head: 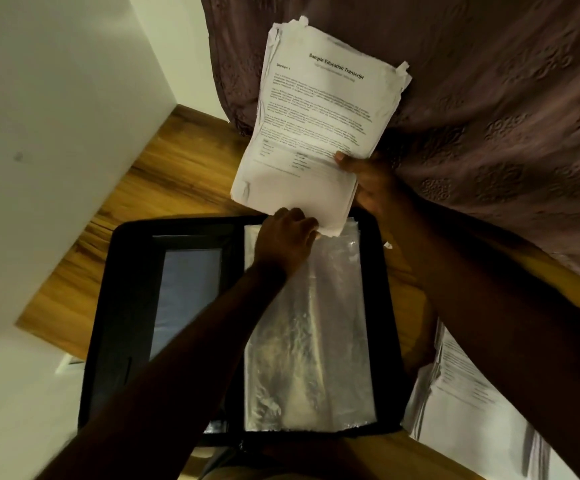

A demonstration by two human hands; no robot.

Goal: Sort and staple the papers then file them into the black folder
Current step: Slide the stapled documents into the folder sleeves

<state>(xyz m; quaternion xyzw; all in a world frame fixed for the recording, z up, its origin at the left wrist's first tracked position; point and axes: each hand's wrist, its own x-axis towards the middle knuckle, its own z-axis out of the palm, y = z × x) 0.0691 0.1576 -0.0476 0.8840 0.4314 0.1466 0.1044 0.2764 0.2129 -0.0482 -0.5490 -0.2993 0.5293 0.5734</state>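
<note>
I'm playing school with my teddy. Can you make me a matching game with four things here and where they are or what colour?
Things:
1 stack
2 folder
3 sleeve
4 curtain

Match:
A black, open on the table
B purple-brown, behind the table
C held in the right hand
D clear, inside the folder

Pairs: 1-C, 2-A, 3-D, 4-B
</note>
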